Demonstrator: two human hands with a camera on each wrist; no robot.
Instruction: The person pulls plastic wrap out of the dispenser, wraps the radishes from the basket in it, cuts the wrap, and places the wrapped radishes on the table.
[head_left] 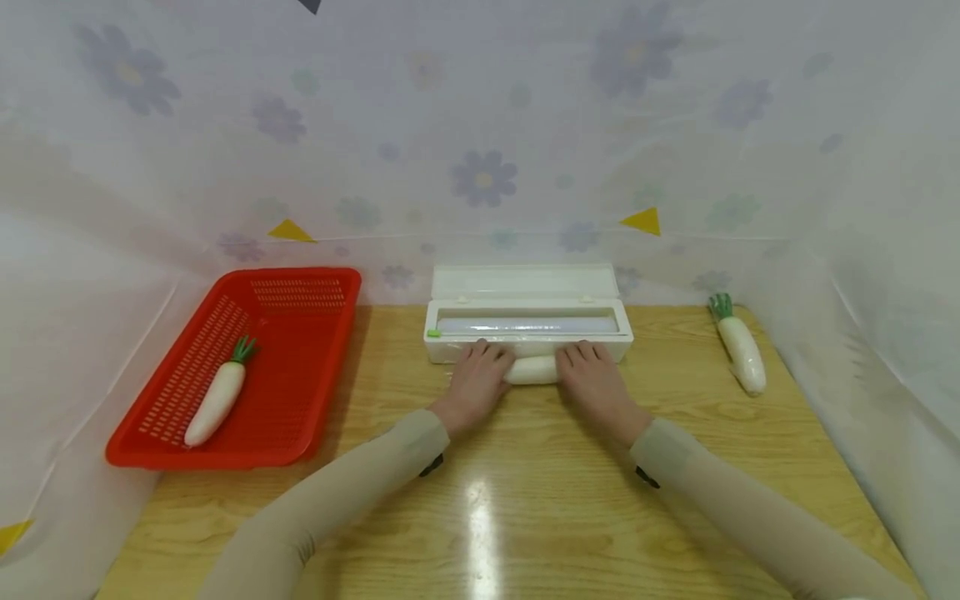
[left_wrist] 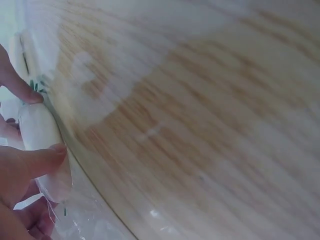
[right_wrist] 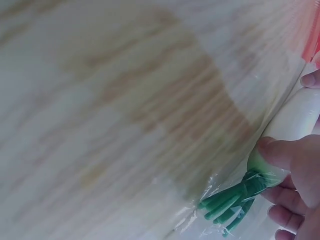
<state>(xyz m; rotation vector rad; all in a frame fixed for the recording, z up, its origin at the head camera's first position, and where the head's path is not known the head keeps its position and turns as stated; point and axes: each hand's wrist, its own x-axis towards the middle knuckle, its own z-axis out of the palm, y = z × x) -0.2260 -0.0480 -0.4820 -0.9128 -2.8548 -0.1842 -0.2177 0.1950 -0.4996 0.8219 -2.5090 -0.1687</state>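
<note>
A white radish point(head_left: 531, 370) lies crosswise on the table, just in front of a white cling film dispenser point(head_left: 525, 282) with its lid up. My left hand point(head_left: 477, 379) grips the radish's left end, thumb on the near side in the left wrist view. At the leafy end, my right hand point(head_left: 597, 385) holds it the same way. Clear film point(left_wrist: 90, 215) spreads past the tapered end. Green leaves point(right_wrist: 225, 202) poke out beyond my right thumb, with film over them. A film roll point(head_left: 525, 325) sits inside the dispenser.
On the left, a red basket point(head_left: 315, 375) contains another radish point(head_left: 217, 402) with green leaves. A film-wrapped radish point(head_left: 742, 354) lies at the table's right side. Flowered white curtain point(head_left: 480, 100) hangs behind and along both sides of the wooden table point(head_left: 555, 517).
</note>
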